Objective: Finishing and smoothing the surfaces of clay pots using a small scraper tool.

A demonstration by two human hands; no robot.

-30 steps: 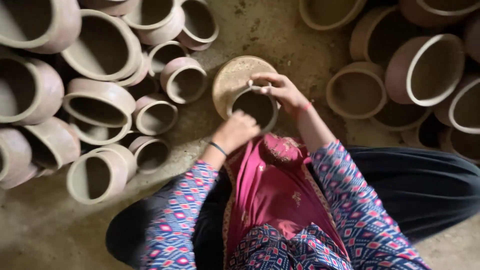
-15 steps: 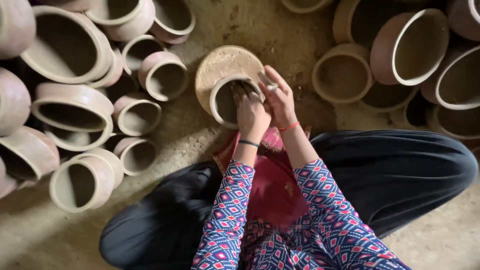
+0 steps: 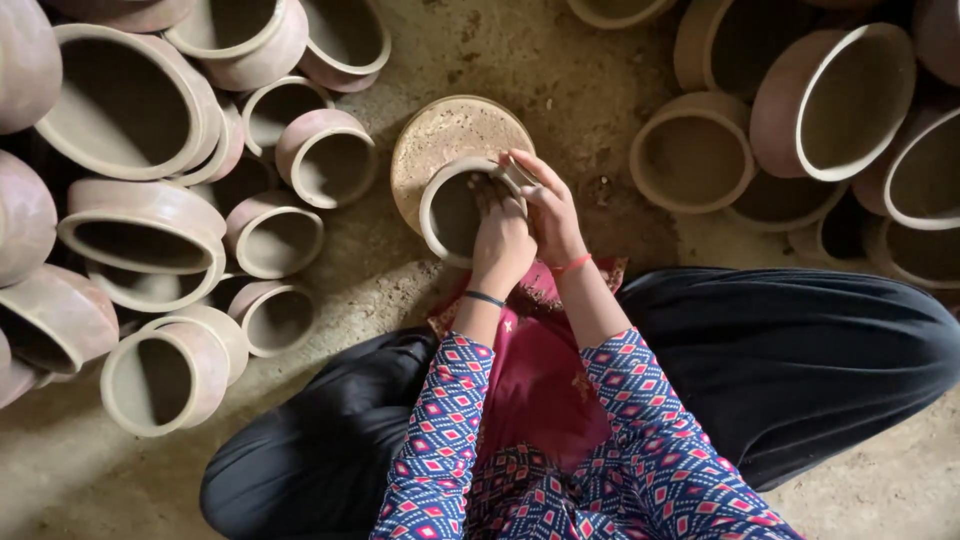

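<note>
Both hands, left hand and right hand, clasped on small round unfired grey-brown clay pot atop flat round disc.

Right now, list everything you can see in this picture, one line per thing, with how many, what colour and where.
small clay pot: one, grey-brown, centre, on the round disc, mouth up, both hands at its rim
round disc: one, tan and speckled, on the floor under and behind the small clay pot
pots on the left: more than ten, pinkish-brown with pale rims, piled and tipped on their sides
pots on the right: about eight, same colours, upper right, some cut off by the frame
dirt floor: brown, all around
pink cloth: one, across the lap
left hand: fingers inside the pot's mouth, dark band at the wrist
right hand: on the pot's rim, red thread at the wrist
</note>
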